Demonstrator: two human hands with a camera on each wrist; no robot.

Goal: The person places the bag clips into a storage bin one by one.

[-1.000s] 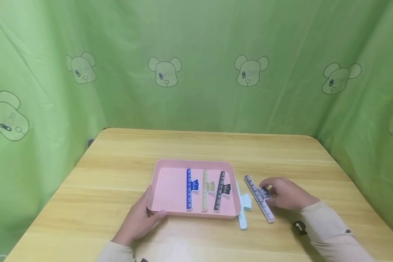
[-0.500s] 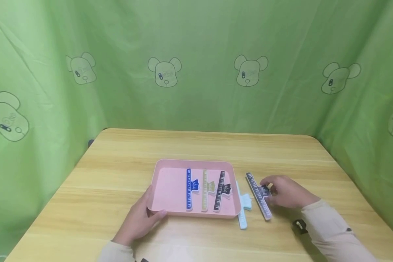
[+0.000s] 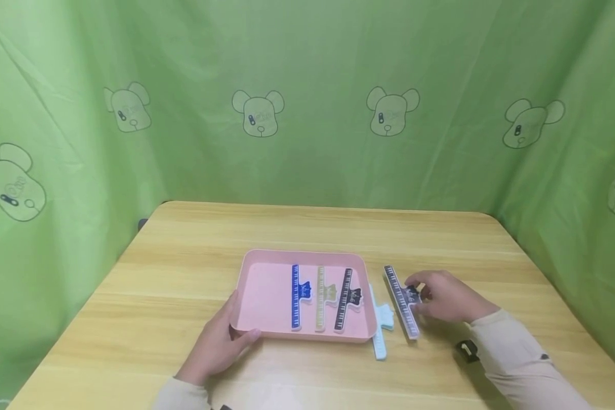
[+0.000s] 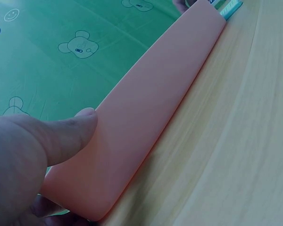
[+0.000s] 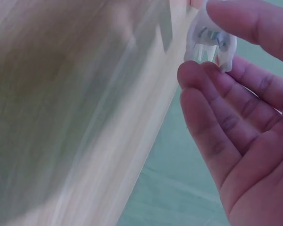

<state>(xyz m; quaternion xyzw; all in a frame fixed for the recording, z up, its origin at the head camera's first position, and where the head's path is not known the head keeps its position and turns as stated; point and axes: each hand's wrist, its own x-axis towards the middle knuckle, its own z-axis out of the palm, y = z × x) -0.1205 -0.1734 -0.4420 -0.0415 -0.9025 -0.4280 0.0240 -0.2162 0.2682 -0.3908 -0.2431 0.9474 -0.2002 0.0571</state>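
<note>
Between thumb and fingers, my right hand pinches the handle of a dark clip with a piano-key pattern, right of the tray. The right wrist view shows that clip's whitish spring end under the thumb. My left hand holds the near left corner of a pink tray, thumb against the front wall. Inside the tray lie a blue clip, a yellowish-green clip and a black clip, side by side. A light blue clip lies beside the tray's right wall, partly hidden by it.
All of this is on a light wooden table. Green curtains with bear-head prints hang behind it and at both sides. A small black object shows beside the right sleeve.
My right hand has shifted the dark clip slightly away from me and a little left, turning it somewhat more upright in view. The left hand and tray stay in place.
</note>
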